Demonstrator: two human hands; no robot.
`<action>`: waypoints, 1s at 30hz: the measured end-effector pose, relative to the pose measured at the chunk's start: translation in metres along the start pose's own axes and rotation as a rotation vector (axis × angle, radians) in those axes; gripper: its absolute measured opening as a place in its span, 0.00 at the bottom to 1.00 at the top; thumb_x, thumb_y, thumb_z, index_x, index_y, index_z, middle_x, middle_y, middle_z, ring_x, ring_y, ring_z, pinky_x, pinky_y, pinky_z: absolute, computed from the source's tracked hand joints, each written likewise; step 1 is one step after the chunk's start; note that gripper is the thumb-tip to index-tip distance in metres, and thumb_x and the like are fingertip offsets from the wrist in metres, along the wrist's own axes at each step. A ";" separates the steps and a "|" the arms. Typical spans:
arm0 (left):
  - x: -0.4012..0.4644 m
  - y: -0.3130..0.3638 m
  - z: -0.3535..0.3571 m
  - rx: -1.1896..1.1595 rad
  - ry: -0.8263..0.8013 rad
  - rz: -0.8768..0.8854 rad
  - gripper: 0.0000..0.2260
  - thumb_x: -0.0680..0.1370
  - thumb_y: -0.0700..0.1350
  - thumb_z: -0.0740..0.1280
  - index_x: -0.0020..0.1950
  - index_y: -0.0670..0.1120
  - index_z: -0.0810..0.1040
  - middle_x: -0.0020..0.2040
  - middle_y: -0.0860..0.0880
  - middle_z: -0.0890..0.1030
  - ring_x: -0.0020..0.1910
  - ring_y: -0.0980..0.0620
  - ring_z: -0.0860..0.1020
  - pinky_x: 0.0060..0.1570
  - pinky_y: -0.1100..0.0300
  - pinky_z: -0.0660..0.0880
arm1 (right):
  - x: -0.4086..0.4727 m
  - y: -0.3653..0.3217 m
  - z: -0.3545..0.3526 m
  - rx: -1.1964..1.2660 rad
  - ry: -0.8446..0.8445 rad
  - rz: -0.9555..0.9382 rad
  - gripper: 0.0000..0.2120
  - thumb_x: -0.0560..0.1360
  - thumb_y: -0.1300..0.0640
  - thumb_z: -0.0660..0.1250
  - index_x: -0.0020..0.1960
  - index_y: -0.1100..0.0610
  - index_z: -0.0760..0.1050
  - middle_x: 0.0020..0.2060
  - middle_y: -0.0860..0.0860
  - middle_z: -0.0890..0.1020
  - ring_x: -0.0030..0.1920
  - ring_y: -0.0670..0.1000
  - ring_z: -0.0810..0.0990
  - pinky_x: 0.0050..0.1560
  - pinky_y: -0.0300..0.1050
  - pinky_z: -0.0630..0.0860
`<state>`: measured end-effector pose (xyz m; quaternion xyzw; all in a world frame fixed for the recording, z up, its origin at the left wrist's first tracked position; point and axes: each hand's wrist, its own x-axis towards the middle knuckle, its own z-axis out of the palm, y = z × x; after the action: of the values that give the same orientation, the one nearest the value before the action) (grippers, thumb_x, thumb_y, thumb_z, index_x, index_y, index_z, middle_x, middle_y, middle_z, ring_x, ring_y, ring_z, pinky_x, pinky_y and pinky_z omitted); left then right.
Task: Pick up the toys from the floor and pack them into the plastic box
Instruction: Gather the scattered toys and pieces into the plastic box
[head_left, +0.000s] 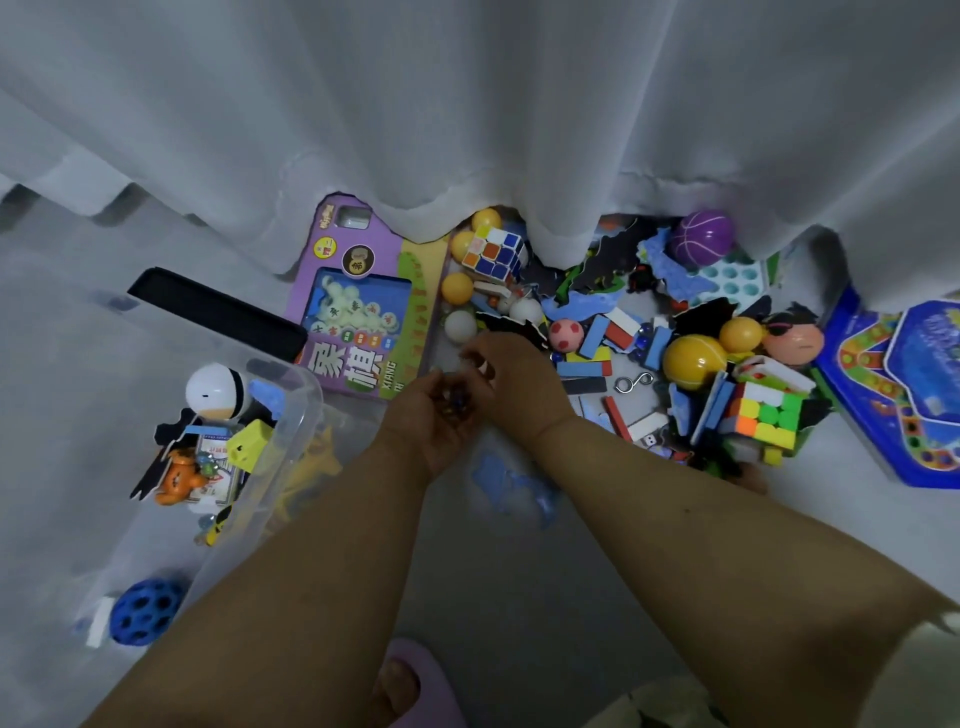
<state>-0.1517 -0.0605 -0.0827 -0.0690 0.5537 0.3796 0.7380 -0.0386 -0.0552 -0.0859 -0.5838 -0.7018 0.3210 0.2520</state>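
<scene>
The left hand (441, 415) is held palm-up and cupped, small dark marbles (453, 401) cradled in it. The right hand (511, 374) is arched over it, fingertips pinched above the floor. The clear plastic box (291, 410) is seen to the left, partly filled. A purple chess-set package (363, 306) and scattered toys lie just beyond.

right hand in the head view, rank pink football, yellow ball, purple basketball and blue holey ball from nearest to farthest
From the right hand:
1. Pink football, just right of the fingers.
2. Yellow ball, further right in the pile.
3. Purple basketball, far right by the curtain edge.
4. Blue holey ball, low on the left, inside the plastic box.
</scene>
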 end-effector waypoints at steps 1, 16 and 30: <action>-0.002 0.000 0.003 -0.035 -0.016 -0.007 0.16 0.82 0.49 0.55 0.46 0.40 0.77 0.36 0.44 0.82 0.35 0.48 0.81 0.31 0.59 0.81 | -0.002 -0.002 0.000 -0.022 -0.049 -0.026 0.11 0.75 0.55 0.62 0.46 0.61 0.79 0.43 0.58 0.81 0.45 0.57 0.76 0.46 0.51 0.73; -0.007 -0.003 -0.021 -0.025 0.239 0.064 0.08 0.82 0.41 0.58 0.49 0.45 0.75 0.35 0.48 0.71 0.30 0.56 0.68 0.21 0.69 0.68 | 0.023 0.008 -0.007 -0.408 -0.418 0.100 0.53 0.65 0.55 0.77 0.77 0.46 0.45 0.75 0.55 0.49 0.73 0.61 0.56 0.62 0.57 0.71; -0.006 -0.015 -0.028 0.098 0.308 0.185 0.07 0.81 0.40 0.59 0.45 0.45 0.74 0.30 0.48 0.69 0.27 0.55 0.66 0.26 0.63 0.63 | 0.053 0.007 0.012 -0.303 -0.653 0.067 0.49 0.62 0.63 0.79 0.75 0.50 0.56 0.74 0.55 0.53 0.69 0.62 0.65 0.61 0.50 0.70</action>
<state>-0.1637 -0.0888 -0.0926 -0.0392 0.6818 0.4033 0.6091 -0.0529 -0.0047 -0.0999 -0.5039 -0.7655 0.3908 -0.0854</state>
